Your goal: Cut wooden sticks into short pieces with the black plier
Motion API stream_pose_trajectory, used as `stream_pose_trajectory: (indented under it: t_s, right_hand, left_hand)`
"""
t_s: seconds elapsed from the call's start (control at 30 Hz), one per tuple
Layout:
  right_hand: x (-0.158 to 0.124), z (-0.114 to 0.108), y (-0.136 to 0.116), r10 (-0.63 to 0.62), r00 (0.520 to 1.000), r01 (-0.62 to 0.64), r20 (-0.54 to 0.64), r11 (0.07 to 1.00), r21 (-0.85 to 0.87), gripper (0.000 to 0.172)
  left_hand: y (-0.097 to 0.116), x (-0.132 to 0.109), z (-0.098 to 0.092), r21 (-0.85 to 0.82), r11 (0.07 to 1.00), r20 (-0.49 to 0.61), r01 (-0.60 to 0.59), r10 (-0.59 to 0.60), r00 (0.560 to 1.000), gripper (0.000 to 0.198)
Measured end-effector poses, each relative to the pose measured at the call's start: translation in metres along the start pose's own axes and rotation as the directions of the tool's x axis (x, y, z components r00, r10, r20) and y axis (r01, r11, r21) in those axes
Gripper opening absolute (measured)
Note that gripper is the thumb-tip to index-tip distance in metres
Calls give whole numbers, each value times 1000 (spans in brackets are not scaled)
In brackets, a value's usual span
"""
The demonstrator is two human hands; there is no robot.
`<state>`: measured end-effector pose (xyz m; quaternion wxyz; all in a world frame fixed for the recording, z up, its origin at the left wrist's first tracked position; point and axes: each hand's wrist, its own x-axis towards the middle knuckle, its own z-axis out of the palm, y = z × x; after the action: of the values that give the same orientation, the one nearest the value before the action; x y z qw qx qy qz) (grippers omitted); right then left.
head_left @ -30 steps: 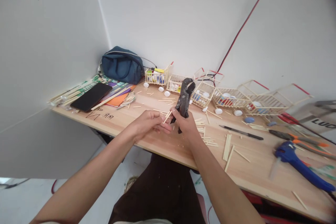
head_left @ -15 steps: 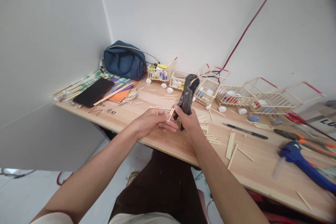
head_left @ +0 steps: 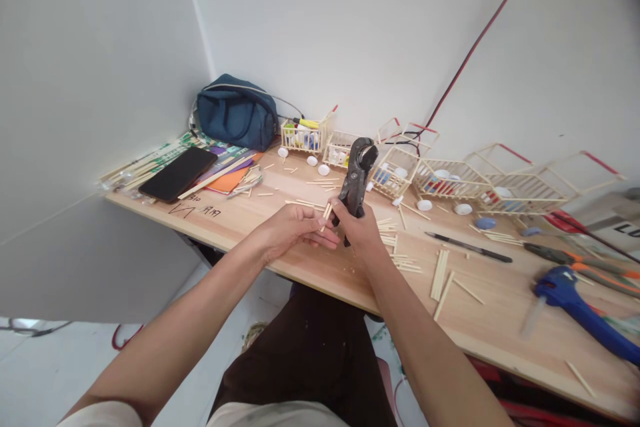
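Observation:
Between thumb and fingers, my left hand (head_left: 295,230) pinches a couple of short wooden sticks (head_left: 326,215) above the table's front part. My right hand (head_left: 359,227) is wrapped round a black cutter tool (head_left: 357,177), its head pointing up and away from me. Its fingertips come close to the upper ends of the sticks; whether they touch is hard to see. Just right of my right hand, more cut sticks (head_left: 400,260) lie in loose rows. Behind the cutter stand several small stick-built carts (head_left: 395,173) with white round wheels and red-tipped handles.
On the left lie a black phone (head_left: 177,173), orange paper (head_left: 225,180) and packaged sticks; behind them sits a blue bag (head_left: 237,113). To the right are a black pen (head_left: 467,247), orange-handled pliers (head_left: 580,260), a blue glue gun (head_left: 585,313) and longer sticks (head_left: 439,275).
Hands, sticks and cutter keep nearly the same pose. The view has shifted very slightly; nothing is taken up or let go.

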<state>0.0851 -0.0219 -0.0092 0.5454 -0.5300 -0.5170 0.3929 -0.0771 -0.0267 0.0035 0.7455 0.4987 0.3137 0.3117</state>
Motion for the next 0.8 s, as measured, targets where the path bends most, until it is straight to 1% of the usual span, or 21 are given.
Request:
stream_pose_trajectory:
  t_s: [0.13,0.27,0.37,0.47,0.53,0.67,0.8]
  right_hand:
    - [-2,0,-2,-14,1000,14,13,1000,2,32]
    - [-4,-3,-2,-9,994,-5,111,993,119,39]
    - [-3,-5,0,-16,986,-16,166,982,187,36]
    - [-4,-6,0,-65,977,31,204,986,166,32]
    - [-5,-6,-1,-91,972,66,216,990,123,30]
    - [-6,-7,-2,-77,969,72,234,997,29,32]
    - [-5,-9,0,-83,970,79,230,997,23,32]
  left_hand:
    - [3,-1,3,58,997,-27,-44,46,999,35]
    - [6,-5,2,174,980,-36,-98,106,994,34]
    - [7,-7,1,260,955,-64,-143,165,984,32]
    - [8,-8,0,321,934,-76,-159,193,978,30]
    - [8,-7,1,350,923,-75,-161,199,977,29]
    - [8,-5,4,371,915,-61,-161,197,979,26]
    - [9,-4,4,373,917,-43,-144,172,984,28]
